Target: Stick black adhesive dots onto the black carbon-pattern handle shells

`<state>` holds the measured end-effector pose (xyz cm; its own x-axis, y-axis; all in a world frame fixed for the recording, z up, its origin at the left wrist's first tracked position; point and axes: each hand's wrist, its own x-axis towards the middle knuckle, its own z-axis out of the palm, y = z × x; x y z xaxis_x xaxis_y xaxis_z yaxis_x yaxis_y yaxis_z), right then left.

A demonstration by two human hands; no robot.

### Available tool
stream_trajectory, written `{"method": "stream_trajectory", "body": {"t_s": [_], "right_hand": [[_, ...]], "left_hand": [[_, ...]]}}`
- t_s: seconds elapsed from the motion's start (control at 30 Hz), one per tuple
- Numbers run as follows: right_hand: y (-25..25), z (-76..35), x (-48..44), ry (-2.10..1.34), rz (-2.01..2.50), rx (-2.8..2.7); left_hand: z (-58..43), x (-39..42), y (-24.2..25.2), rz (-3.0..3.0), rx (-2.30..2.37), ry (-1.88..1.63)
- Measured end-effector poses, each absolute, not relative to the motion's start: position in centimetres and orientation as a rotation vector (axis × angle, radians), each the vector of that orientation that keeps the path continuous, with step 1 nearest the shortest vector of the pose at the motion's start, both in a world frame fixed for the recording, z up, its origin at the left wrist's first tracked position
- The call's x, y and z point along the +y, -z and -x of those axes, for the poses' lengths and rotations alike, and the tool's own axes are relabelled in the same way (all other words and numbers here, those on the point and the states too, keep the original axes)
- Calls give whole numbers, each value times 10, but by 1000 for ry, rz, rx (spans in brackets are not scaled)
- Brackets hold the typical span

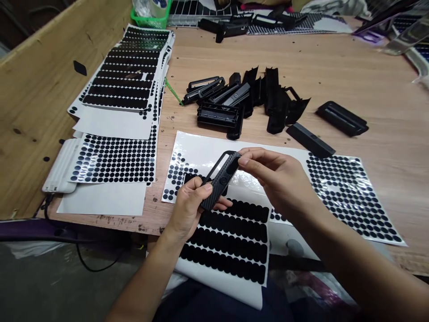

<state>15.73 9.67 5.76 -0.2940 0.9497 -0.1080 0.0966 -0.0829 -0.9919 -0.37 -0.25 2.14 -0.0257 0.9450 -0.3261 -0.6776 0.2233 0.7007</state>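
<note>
My left hand (191, 205) is wrapped round the lower end of a black plastic part (221, 178) with a looped frame, holding it tilted above the table's front edge. My right hand (275, 176) pinches the part's upper end with thumb and fingertips pressed together. Right under the hands lies a white sheet of black oval pads (231, 243), hanging over the table edge. Beneath that is a sheet of small black round dots (348, 192), partly peeled bare.
A pile of black plastic parts (244, 100) lies in the middle of the wooden table (335, 67). Stacked pad sheets (124, 89) fill the left side beside a wooden wall (36, 89). A green basket (150, 18) and more parts sit at the far edge.
</note>
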Motion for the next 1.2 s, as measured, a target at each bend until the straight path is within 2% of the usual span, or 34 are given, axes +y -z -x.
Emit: {"method": "stream_trajectory", "body": {"t_s": [0.83, 0.9, 1.07, 1.13, 1.2], "right_hand": [[-61, -156, 87, -1041, 1061, -1743], [-60, -156, 86, -947, 1041, -1813], [-59, -158, 90, -403, 1099, -2019], [-60, -159, 93, -502, 1117, -2058], [-61, -160, 98, -833, 1112, -2070]], "left_hand": [[0, -3, -26, -383, 933, -1377], [0, -3, -26, -391, 939, -1381], [-1, -1, -27, -402, 949, -1375], [-1, -1, -27, -385, 945, -1380], [0, -2, -26, -382, 943, -1377]]}}
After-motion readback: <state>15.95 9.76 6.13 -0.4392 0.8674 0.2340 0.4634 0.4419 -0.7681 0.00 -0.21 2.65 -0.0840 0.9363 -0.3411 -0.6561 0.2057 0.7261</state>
